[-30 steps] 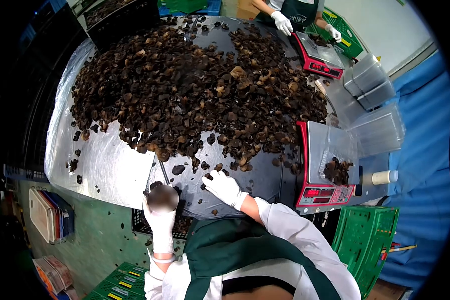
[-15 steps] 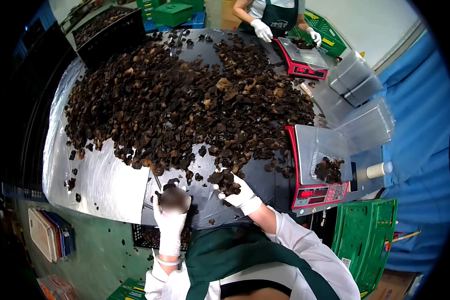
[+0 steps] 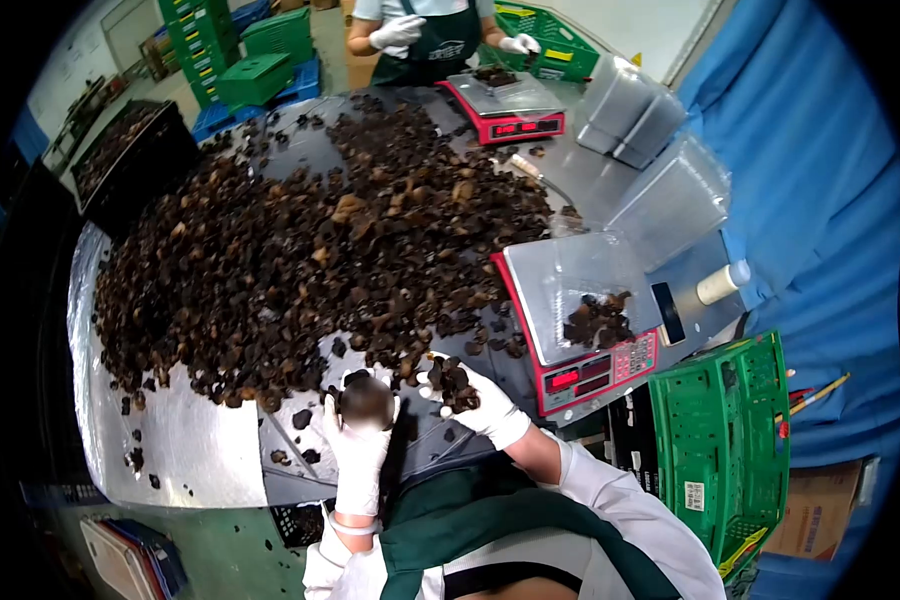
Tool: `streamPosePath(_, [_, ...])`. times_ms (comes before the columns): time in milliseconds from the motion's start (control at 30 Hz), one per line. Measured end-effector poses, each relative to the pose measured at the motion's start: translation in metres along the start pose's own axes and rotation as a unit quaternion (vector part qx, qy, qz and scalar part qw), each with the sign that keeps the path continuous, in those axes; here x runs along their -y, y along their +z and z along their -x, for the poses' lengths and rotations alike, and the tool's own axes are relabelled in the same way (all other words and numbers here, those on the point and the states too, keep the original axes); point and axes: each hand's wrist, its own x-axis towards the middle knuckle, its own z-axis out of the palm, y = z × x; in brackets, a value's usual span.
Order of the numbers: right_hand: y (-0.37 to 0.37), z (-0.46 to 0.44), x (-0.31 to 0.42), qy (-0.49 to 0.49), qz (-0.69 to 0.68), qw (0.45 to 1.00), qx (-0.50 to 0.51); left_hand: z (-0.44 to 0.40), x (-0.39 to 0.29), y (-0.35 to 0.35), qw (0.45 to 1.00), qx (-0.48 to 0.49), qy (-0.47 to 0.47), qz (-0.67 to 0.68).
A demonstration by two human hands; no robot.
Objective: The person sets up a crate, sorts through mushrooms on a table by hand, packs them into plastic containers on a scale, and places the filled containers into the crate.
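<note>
Gloved in white, my left hand is closed around a dark brown clump, blurred but similar to the fungus on the table. My right hand, also gloved, cups several dark wood ear mushrooms with its fingers curled about them. Both hands are over the near edge of the table, just in front of a broad heap of wood ear mushrooms. Right of my right hand stands a red digital scale, bearing a clear plastic box with some wood ear mushrooms in it.
Clear plastic boxes stand beyond the scale, near a phone and a white bottle. A co-worker stands across the table by a second red scale. Green crates sit at right; a black crate is far left.
The camera view has turned, so the table and scales appear further left. Both my hands still hold their mushrooms. The co-worker's hand has lifted away from the far scale.
</note>
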Motion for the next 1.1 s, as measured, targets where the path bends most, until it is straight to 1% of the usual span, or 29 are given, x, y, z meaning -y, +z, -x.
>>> streamPosePath(33, [0.007,0.009,0.01,0.0,-0.001,1.0,-0.007,-0.007,0.009,0.004,1.0,-0.012,-0.012,0.019])
streamPosePath(67, [0.01,0.017,0.02,-0.001,-0.004,1.0,-0.015,-0.013,0.02,0.011,1.0,-0.018,-0.014,0.008])
streamPosePath(100, [0.0,0.022,0.028,0.002,-0.022,1.0,-0.001,-0.021,0.031,0.015,0.999,-0.01,-0.029,0.014])
streamPosePath(133, [-0.012,0.027,0.034,-0.021,-0.012,0.997,0.077,-0.028,0.041,0.019,0.999,-0.002,-0.046,0.019])
streamPosePath(200, [-0.014,0.044,0.051,-0.05,-0.015,0.995,0.086,-0.041,0.064,0.03,0.998,0.008,-0.066,0.008])
streamPosePath(233, [-0.02,0.049,0.058,-0.051,-0.063,0.992,0.101,-0.048,0.076,0.034,0.997,0.021,-0.069,-0.009])
streamPosePath(267, [-0.016,0.056,0.07,-0.056,-0.081,0.988,0.118,-0.055,0.087,0.041,0.997,0.035,-0.07,-0.026])
streamPosePath(300, [-0.013,0.067,0.083,-0.078,-0.081,0.987,0.113,-0.061,0.1,0.049,0.996,0.035,-0.071,-0.045])
streamPosePath(333, [-0.015,0.077,0.096,-0.099,-0.079,0.986,0.11,-0.067,0.113,0.057,0.994,0.042,-0.092,-0.032])
streamPosePath(367, [-0.025,0.086,0.106,-0.144,0.0,0.989,0.039,-0.072,0.126,0.067,0.993,0.049,-0.1,-0.045])
streamPosePath(400, [-0.019,0.1,0.123,-0.21,0.161,0.964,0.018,-0.077,0.14,0.078,0.991,0.056,-0.106,-0.058])
streamPosePath(433, [-0.025,0.108,0.139,-0.281,0.264,0.923,0.019,-0.082,0.155,0.089,0.99,0.058,-0.103,-0.075])
streamPosePath(467, [-0.028,0.113,0.157,-0.366,0.412,0.834,0.011,-0.091,0.167,0.092,0.987,0.074,-0.098,-0.106])
streamPosePath(500, [-0.028,0.118,0.176,-0.449,0.534,0.715,-0.026,-0.097,0.18,0.1,0.984,0.074,-0.088,-0.132])
streamPosePath(567, [-0.02,0.128,0.2,-0.396,0.405,0.817,-0.106,-0.103,0.211,0.12,0.981,0.087,-0.062,-0.161])
streamPosePath(600, [-0.022,0.131,0.212,-0.345,0.234,0.906,-0.076,-0.106,0.223,0.126,0.972,0.081,-0.037,-0.216])
streamPosePath(700, [-0.037,0.129,0.232,-0.409,0.32,0.85,-0.091,-0.114,0.248,0.126,0.941,0.08,-0.025,-0.329])
streamPosePath(733, [-0.042,0.128,0.235,-0.408,0.318,0.851,-0.089,-0.111,0.258,0.124,0.936,0.095,-0.001,-0.339])
streamPosePath(767, [-0.044,0.127,0.237,-0.404,0.304,0.857,-0.104,-0.119,0.262,0.111,0.883,0.11,0.059,-0.453])
streamPosePath(800, [-0.046,0.126,0.238,-0.399,0.29,0.862,-0.118,-0.125,0.266,0.107,0.812,0.123,0.118,-0.558])
streamPosePath(833, [-0.048,0.123,0.239,-0.402,0.275,0.866,-0.113,-0.126,0.269,0.102,0.77,0.117,0.14,-0.611])
streamPosePath(867, [-0.051,0.122,0.241,-0.402,0.275,0.866,-0.11,-0.125,0.274,0.103,0.762,0.125,0.165,-0.614])
streamPosePath(933, [-0.057,0.12,0.243,-0.416,0.273,0.865,-0.067,-0.124,0.276,0.104,0.754,0.134,0.164,-0.622])
streamPosePath(967, [-0.058,0.12,0.244,-0.418,0.298,0.854,-0.086,-0.122,0.275,0.107,0.742,0.122,0.129,-0.646])
streamPosePath(1000, [-0.058,0.122,0.244,-0.417,0.298,0.855,-0.08,-0.122,0.272,0.106,0.684,0.16,0.16,-0.694])
streamPosePath(1033, [-0.057,0.127,0.245,-0.423,0.392,0.813,-0.083,-0.123,0.269,0.105,0.623,0.194,0.196,-0.732])
streamPosePath(1067, [-0.054,0.129,0.247,-0.429,0.483,0.759,-0.083,-0.118,0.272,0.111,0.666,0.177,0.182,-0.702])
streamPosePath(1100, [-0.047,0.132,0.245,-0.456,0.518,0.719,-0.082,-0.107,0.274,0.126,0.684,0.148,0.166,-0.694])
